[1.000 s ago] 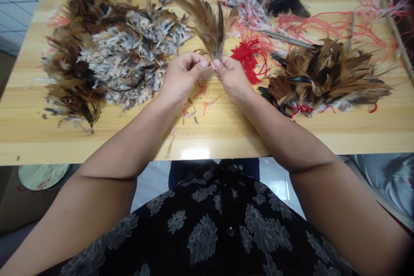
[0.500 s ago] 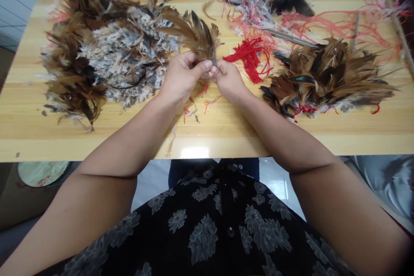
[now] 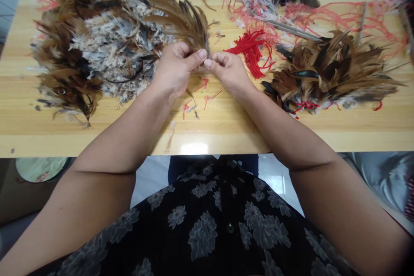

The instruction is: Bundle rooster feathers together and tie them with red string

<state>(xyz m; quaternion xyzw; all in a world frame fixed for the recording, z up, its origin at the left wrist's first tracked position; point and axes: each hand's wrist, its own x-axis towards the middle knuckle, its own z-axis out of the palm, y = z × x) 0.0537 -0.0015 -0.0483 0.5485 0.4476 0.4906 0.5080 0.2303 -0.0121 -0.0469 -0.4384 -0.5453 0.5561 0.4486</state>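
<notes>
- Your left hand (image 3: 174,69) holds the feather bundle (image 3: 184,21) by its quill ends, thumb and forefinger pinched narrow on the stems; the grip is closed on the bundle.
- Your right hand (image 3: 228,69) meets the left at the same point, its fingertips (image 3: 208,63) closed in a fine pinch just beside the left thumb. Whether it grips a quill or a bit of thread, you cannot tell from this view.
- Bundle position: raised above the worktop (image 3: 226,125), at the centre, between the two feather piles.
- Long axis: the bundle runs from the grip up and away from you, leaning to your left; the tips fan out over the edge of the large feather heap (image 3: 97,51), the quill ends point down into the pinch.
- Nearer hand: both are at the quill end; the left carries the bundle, the right works at the binding point from the right side.
- Red cord bundle (image 3: 250,49) lies on the worktop just beyond your right hand, nearer to it than to the left.
- Tied feather pile (image 3: 330,71) lies further right, apart from both hands.
- Red thread scraps (image 3: 202,90) lie on the worktop beneath the hands, not touched.
</notes>
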